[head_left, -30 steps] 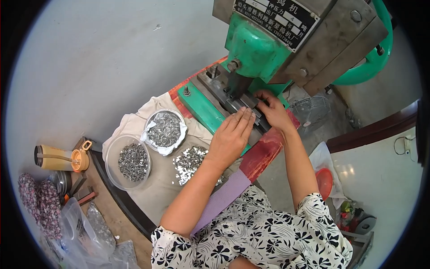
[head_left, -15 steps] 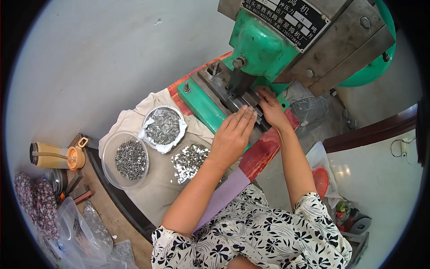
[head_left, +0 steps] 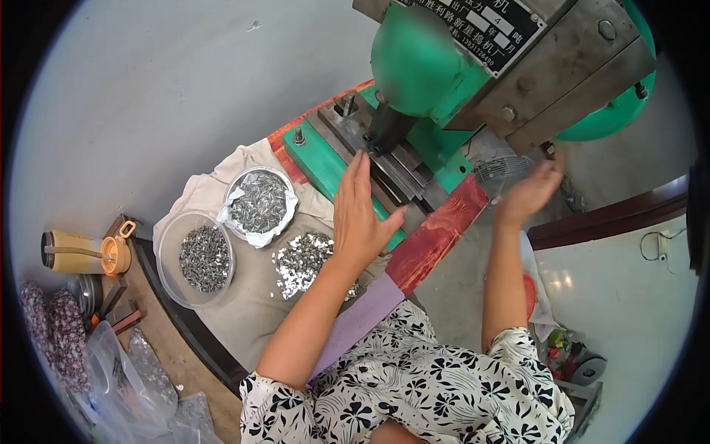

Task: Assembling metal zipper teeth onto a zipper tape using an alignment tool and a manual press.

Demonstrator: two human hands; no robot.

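Rightward from the die (head_left: 410,177) swung the right hand (head_left: 529,194), its grip too blurred to tell. The left hand (head_left: 357,226) stood open, empty.

A black plate (head_left: 494,32) on the press (head_left: 555,70), upper right of the frame, bears white characters, digits and pale boxes, partly cut off.

Black-flowered cream short-sleeved shirt (head_left: 444,385)

This is a workshop: a green-and-grey metal press (head_left: 488,103) stands at the far side on a red-painted board (head_left: 436,240), and left of it a clear tub (head_left: 168,259) and a lined bowl (head_left: 260,239) hold heaps of small metallic pieces (head_left: 205,259).
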